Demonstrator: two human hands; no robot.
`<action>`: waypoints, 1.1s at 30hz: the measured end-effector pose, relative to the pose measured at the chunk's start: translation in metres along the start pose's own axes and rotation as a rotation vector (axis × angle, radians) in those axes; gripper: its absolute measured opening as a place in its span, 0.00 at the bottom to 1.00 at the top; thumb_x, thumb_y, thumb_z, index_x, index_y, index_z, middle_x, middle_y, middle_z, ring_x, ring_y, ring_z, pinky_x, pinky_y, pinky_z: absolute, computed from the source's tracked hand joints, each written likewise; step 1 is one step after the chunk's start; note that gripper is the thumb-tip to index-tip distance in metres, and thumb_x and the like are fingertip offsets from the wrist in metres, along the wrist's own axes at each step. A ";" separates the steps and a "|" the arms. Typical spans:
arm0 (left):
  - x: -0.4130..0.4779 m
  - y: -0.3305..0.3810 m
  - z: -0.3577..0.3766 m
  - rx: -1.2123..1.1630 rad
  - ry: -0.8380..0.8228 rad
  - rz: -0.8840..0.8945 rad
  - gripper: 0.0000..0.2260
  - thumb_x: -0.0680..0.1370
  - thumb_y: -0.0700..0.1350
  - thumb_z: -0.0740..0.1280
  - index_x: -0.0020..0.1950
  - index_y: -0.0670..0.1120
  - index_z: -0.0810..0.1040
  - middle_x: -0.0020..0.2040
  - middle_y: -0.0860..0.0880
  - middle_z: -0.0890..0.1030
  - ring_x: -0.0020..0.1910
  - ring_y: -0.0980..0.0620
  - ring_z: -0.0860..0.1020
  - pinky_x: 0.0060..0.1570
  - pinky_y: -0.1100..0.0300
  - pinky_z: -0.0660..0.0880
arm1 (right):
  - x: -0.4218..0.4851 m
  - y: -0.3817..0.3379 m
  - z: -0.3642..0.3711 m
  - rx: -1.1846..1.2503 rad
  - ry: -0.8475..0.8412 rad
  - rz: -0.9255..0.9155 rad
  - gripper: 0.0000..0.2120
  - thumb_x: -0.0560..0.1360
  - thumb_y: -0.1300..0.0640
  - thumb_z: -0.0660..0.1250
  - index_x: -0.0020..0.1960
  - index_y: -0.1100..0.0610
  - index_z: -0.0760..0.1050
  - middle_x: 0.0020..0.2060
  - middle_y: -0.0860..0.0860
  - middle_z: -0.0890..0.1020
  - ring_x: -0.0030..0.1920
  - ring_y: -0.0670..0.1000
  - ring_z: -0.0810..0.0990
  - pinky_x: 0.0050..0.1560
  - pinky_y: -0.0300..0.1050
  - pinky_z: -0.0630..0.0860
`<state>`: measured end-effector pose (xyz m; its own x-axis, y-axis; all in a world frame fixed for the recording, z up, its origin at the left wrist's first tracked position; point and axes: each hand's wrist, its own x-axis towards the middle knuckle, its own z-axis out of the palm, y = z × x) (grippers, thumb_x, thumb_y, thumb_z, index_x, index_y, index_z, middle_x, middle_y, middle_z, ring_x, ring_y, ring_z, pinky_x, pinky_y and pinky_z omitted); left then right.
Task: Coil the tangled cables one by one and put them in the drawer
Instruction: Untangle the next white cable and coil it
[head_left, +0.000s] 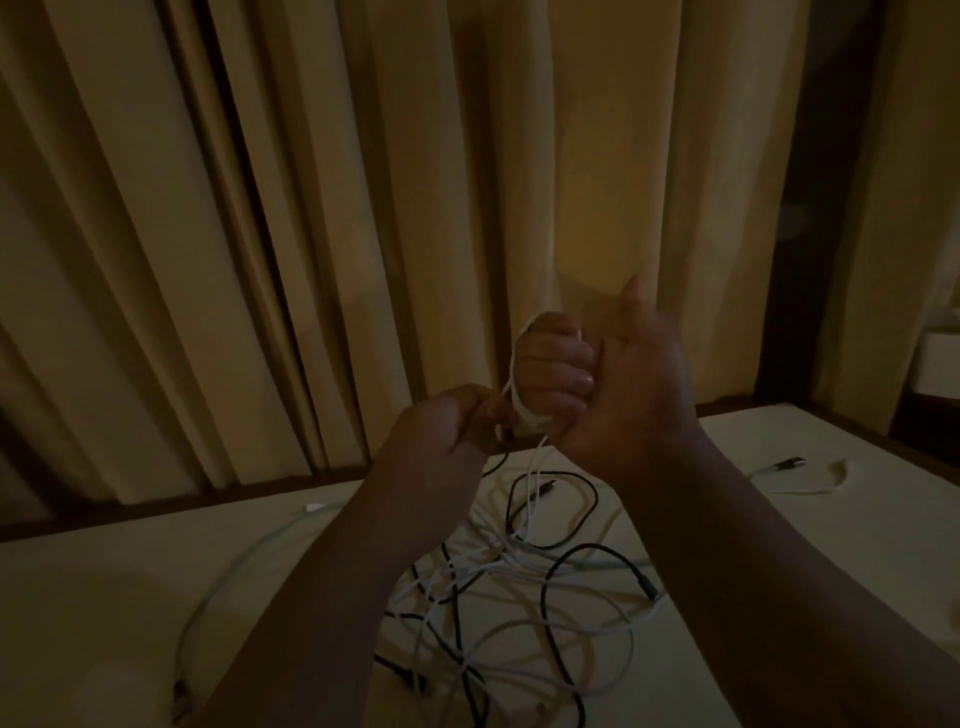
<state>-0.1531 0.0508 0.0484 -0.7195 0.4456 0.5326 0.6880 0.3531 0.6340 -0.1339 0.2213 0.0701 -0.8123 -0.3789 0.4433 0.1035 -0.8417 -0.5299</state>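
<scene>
My right hand is raised above the table with a white cable looped around its curled fingers. Just left of it and lower, my left hand pinches the same white cable beside the loop. From the hands the cable hangs down into a tangle of white and black cables lying on the pale table between my forearms. No drawer is in view.
A light cable curves across the table's left part. Another white cable with a dark plug lies at the far right. Heavy beige curtains hang behind the table's far edge. The room is dim.
</scene>
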 end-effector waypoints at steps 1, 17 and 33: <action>-0.001 0.002 0.001 0.012 -0.024 -0.019 0.13 0.83 0.54 0.59 0.45 0.51 0.80 0.26 0.58 0.72 0.25 0.59 0.68 0.28 0.66 0.64 | 0.001 0.001 -0.001 0.006 0.019 -0.056 0.35 0.73 0.23 0.48 0.40 0.55 0.68 0.31 0.46 0.63 0.29 0.44 0.61 0.27 0.39 0.63; -0.005 0.010 -0.020 0.336 -0.293 -0.228 0.15 0.82 0.48 0.61 0.45 0.42 0.82 0.25 0.51 0.69 0.19 0.57 0.63 0.22 0.64 0.61 | 0.025 0.006 -0.029 -1.126 0.581 -0.091 0.33 0.72 0.27 0.50 0.46 0.55 0.76 0.27 0.45 0.72 0.30 0.47 0.71 0.48 0.52 0.80; -0.004 0.008 -0.034 0.281 -0.023 -0.019 0.14 0.83 0.51 0.61 0.41 0.48 0.77 0.30 0.59 0.76 0.31 0.69 0.73 0.30 0.72 0.66 | 0.003 0.013 -0.022 -0.585 -0.033 0.511 0.38 0.72 0.22 0.41 0.30 0.54 0.66 0.23 0.47 0.61 0.23 0.45 0.54 0.22 0.38 0.50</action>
<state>-0.1480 0.0238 0.0709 -0.7321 0.4544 0.5075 0.6763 0.5739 0.4618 -0.1477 0.2179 0.0482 -0.7271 -0.6841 0.0578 0.1335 -0.2235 -0.9655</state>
